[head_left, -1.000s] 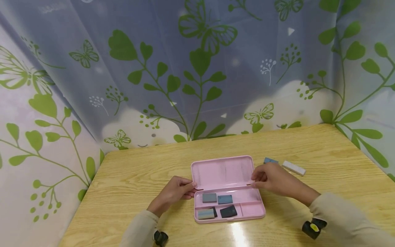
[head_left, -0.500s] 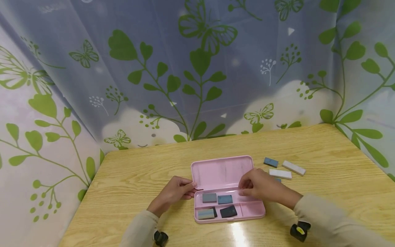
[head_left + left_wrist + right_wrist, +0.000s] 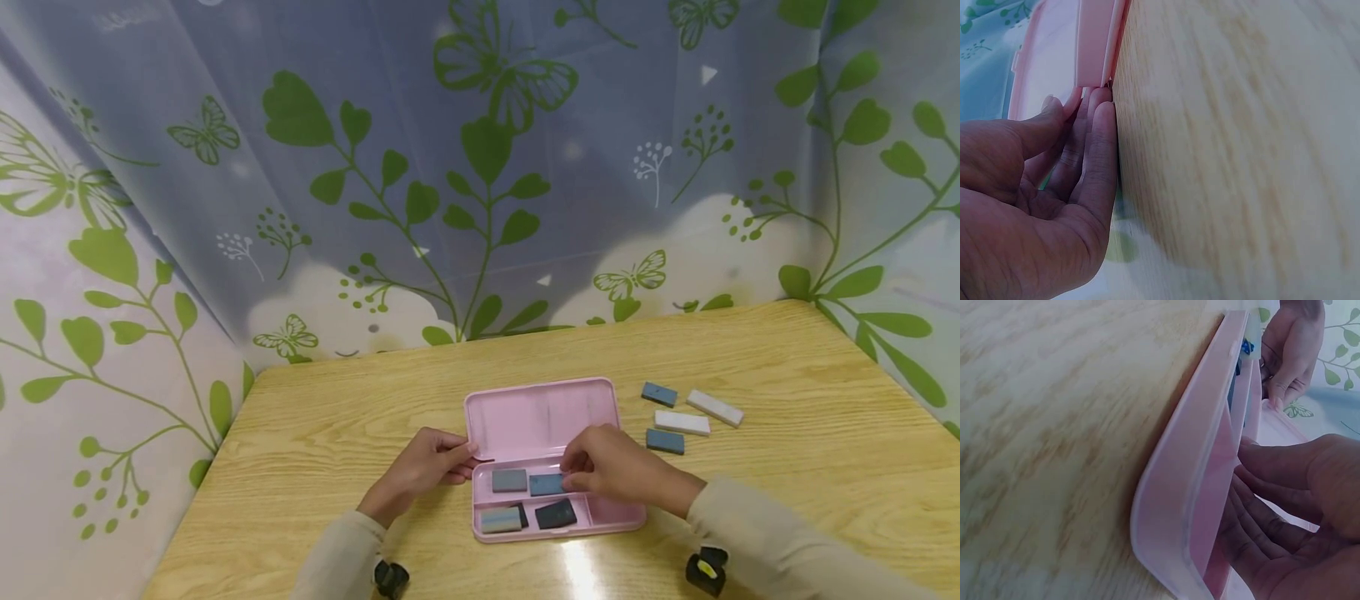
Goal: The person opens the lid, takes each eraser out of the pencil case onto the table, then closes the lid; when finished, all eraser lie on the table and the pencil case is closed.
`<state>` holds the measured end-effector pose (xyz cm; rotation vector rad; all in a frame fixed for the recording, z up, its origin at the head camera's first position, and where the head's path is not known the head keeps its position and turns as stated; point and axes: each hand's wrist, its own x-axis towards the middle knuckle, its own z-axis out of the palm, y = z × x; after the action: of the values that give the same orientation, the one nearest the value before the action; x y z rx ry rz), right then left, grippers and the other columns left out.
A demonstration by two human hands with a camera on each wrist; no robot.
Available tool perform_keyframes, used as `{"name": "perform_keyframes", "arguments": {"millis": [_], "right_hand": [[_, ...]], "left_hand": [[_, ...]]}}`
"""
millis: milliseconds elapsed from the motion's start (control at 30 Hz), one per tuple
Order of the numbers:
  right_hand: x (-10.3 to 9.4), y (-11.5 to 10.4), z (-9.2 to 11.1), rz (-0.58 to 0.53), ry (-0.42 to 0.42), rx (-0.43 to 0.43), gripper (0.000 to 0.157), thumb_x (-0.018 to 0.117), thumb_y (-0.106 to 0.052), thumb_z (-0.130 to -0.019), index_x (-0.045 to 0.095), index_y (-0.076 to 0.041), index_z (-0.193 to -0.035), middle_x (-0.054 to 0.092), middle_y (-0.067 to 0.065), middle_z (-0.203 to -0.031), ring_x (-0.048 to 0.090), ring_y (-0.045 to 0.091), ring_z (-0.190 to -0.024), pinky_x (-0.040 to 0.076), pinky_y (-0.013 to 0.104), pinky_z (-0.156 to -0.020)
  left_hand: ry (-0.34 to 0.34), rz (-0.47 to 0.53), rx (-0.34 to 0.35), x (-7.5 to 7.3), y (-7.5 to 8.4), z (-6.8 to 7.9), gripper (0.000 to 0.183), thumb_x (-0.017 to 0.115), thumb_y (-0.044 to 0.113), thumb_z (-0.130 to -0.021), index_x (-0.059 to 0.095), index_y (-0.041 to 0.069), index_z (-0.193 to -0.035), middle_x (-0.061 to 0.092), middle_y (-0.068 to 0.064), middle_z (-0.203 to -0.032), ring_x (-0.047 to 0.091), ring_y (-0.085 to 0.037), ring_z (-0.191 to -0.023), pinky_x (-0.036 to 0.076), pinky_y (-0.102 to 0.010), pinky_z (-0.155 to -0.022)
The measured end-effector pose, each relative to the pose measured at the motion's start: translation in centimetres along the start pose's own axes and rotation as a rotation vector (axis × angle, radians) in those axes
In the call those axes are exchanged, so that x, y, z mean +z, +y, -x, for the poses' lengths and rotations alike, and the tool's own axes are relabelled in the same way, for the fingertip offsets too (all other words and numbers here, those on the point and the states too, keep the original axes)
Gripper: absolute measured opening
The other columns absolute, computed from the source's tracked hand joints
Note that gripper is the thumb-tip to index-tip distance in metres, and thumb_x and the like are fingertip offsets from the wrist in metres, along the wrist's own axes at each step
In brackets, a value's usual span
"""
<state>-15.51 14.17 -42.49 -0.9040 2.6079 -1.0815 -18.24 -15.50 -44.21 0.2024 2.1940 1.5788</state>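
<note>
Pink at lower centre of my frame, the open case (image 3: 525,421) is pinched along its left edge by the left hand (image 3: 429,460), its blue block (image 3: 545,484) just left of the right hand (image 3: 618,468), whose grip I cannot tell.

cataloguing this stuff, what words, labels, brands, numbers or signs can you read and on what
No text can be read.
Backdrop, upper left: faint white marking, too blurred.
Farther loose blue block: dark mark, too small.
Pale striped block: blue marking, too blurred.
Black device at the right wrist: yellow mark, too small.
</note>
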Motion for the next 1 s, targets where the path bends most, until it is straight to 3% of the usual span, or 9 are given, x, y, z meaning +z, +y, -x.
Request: {"name": "perform_keyframes", "arguments": {"millis": [500,1000], "right_hand": [[0.55,-0.15,-0.23,-0.018,-0.01,-0.007,0.005,0.081,-0.007,-0.086,0.076,-0.004,-0.085,0.07,-0.005,-0.076,0.059,0.001,-0.066,0.053,0.022,-0.061],[0.76,-0.46,-0.27,-0.033,0.024,0.026,0.014,0.083,-0.004,-0.083,0.07,-0.009,-0.079,0.067,-0.008,-0.075,0.061,0.002,-0.067,0.053,0.022,-0.061]], "left_hand": [[0.009,-0.01,0.0,0.0,-0.11,0.01,0.028,0.06,0.016,-0.104,0.073,-0.008,-0.111,0.073,-0.008,-0.085,0.067,-0.012,-0.073,0.061,-0.031,-0.072],[0.006,-0.008,-0.002,0.03,-0.04,0.05,0.029,0.06,0.016,-0.104,0.073,-0.009,-0.112,0.073,-0.009,-0.087,0.067,-0.012,-0.074,0.061,-0.03,-0.073]]}}
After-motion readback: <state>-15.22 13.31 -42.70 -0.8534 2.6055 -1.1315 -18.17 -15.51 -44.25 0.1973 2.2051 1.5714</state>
